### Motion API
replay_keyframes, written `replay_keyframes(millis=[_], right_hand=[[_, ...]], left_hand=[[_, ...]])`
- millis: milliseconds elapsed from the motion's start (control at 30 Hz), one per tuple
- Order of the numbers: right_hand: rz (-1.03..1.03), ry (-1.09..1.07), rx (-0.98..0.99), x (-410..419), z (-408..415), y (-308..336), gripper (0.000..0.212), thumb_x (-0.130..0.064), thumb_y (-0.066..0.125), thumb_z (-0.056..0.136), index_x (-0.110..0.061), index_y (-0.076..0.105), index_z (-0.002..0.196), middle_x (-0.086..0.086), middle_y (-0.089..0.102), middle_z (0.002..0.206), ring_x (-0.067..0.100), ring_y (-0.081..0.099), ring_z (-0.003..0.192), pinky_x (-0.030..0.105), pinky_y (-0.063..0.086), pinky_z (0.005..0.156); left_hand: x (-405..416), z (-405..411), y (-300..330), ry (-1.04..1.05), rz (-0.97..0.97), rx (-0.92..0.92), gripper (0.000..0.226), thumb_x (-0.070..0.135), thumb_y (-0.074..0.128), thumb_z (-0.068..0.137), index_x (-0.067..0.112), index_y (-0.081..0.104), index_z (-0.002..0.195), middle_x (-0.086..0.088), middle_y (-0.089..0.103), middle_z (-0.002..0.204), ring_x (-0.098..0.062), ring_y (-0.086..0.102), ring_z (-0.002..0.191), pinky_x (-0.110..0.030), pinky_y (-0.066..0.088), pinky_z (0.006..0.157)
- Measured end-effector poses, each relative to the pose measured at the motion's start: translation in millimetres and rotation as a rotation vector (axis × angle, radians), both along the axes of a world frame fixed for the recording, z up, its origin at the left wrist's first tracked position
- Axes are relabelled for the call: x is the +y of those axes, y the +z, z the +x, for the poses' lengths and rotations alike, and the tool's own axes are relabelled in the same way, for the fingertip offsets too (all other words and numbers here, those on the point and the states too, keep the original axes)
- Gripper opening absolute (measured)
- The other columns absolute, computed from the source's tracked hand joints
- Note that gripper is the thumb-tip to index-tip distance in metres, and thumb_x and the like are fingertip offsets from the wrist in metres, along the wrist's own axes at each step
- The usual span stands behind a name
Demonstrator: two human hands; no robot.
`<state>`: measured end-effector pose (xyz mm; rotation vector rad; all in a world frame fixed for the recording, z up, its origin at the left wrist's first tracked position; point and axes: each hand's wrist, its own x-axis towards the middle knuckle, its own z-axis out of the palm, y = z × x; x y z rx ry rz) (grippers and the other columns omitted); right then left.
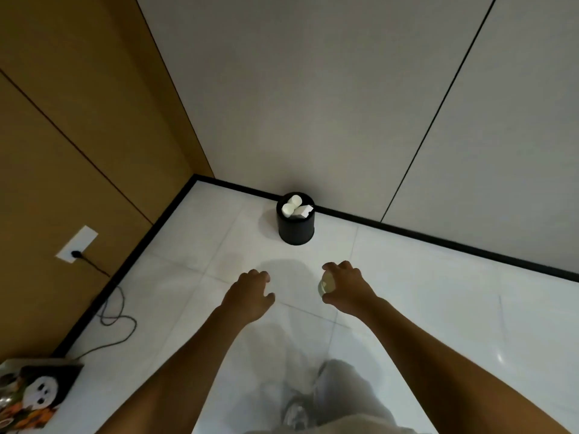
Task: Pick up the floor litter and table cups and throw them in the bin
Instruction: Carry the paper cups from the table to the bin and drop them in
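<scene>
A small black bin (295,230) stands on the white tiled floor against the far wall's black skirting. White paper cups (292,205) and crumpled paper fill its top. My right hand (344,285) is held out in front of me, short of the bin, and its fingers curl round a pale cup (326,285) whose open mouth faces left. My left hand (252,292) hangs beside it with loosely curled fingers and holds nothing.
A brown panelled wall runs along the left, with a white socket (77,244) and a black cable (117,311) trailing over the floor. A printed bag (29,394) sits at the bottom left. My leg and shoe (297,411) show below.
</scene>
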<state>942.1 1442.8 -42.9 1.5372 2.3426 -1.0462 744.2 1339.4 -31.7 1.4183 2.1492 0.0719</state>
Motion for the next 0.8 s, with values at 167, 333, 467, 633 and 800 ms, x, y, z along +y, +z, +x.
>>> replay_keyframes(millis=[167,333,467,633,800], right_hand=[[0.014,0.029,-0.036,119.2,-43.2,-17.1,0.071,-0.023,0.069,0.078,-0.024,0.037,0.141,0.007,0.04,0.133,0.03,0.039,0.122,0.038,0.049,0.092],[0.033,0.053,-0.037,245.4,-92.3,-30.4,0.07,-0.024,0.071,0.077,-0.023,0.039,0.139,0.008,0.042,0.13,0.029,0.041,0.119,0.035,0.049,0.088],[0.021,0.057,-0.058,315.0,-130.3,-37.4,0.069,-0.024,0.071,0.078,-0.023,0.038,0.138,0.007,0.041,0.13,0.029,0.041,0.119,0.038,0.049,0.088],[-0.012,0.026,-0.067,376.5,-180.2,-58.6,0.067,-0.022,0.069,0.08,-0.022,0.038,0.139,0.008,0.041,0.131,0.029,0.042,0.117,0.035,0.047,0.088],[-0.025,-0.083,-0.05,426.8,-230.3,-86.5,0.066,-0.023,0.069,0.08,-0.02,0.039,0.139,0.01,0.043,0.13,0.031,0.044,0.116,0.036,0.046,0.086]], left_hand=[[117.0,-41.4,-17.0,0.019,-0.002,-0.036,0.043,0.035,0.054,0.093,0.016,0.046,0.131,-0.004,0.05,0.129,-0.02,0.047,0.119,-0.027,0.043,0.09],[225.7,-79.5,-31.9,0.06,-0.026,-0.067,0.044,0.034,0.053,0.094,0.015,0.045,0.133,-0.007,0.049,0.131,-0.021,0.046,0.121,-0.03,0.044,0.096],[285.3,-112.5,-39.1,0.079,-0.05,-0.094,0.045,0.035,0.052,0.095,0.016,0.043,0.135,-0.004,0.046,0.135,-0.019,0.044,0.124,-0.029,0.041,0.099],[344.1,-167.6,-55.8,0.088,-0.101,-0.106,0.043,0.035,0.053,0.094,0.015,0.045,0.132,-0.006,0.049,0.132,-0.02,0.047,0.121,-0.027,0.044,0.096],[401.0,-230.4,-81.0,0.02,-0.151,-0.114,0.048,0.037,0.054,0.094,0.015,0.043,0.135,-0.006,0.048,0.133,-0.02,0.046,0.123,-0.027,0.044,0.096]])
